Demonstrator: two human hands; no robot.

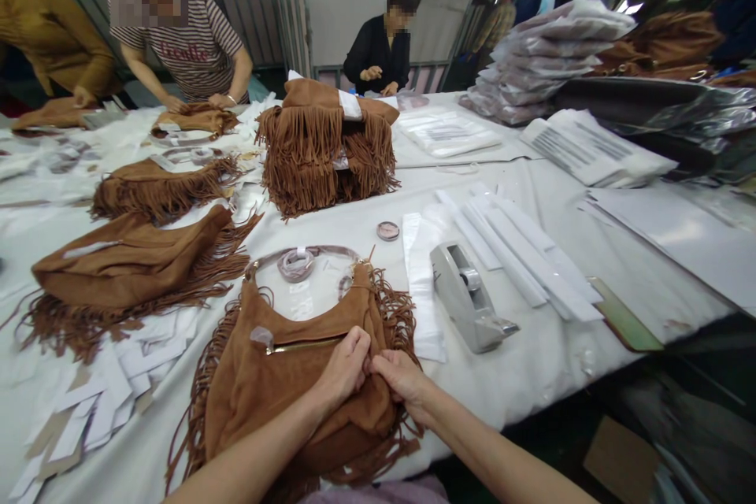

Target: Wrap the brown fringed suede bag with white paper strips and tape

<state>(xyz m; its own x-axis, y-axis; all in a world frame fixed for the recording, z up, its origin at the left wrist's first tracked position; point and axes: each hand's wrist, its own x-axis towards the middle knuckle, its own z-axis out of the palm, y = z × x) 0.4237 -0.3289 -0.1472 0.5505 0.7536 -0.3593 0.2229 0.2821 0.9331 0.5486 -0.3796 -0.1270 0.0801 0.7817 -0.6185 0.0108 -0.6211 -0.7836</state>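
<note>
A brown suede handbag (283,378) with long fringe lies in front of me, its curved opening and strap pointing away. A gold zipper (307,344) crosses its upper face, with a scrap of clear wrap at the left end. My left hand (353,358) is closed at the zipper's right end, pinching the suede. Right beside it, my right hand (402,379) is also closed, thumb and fingers pressed on the bag's right side. Their fingertips almost meet, and any small part between them is hidden. Behind the opening lies a wrapped coiled strap (295,264).
A grey tape dispenser (469,299) and white strips (520,252) lie to the right. Other fringed bags (130,260) lie left, above paper scraps (100,402). Stacked fringed bags (327,142) stand ahead. Co-workers (189,47) work across the table; wrapped packages (543,55) are piled far right.
</note>
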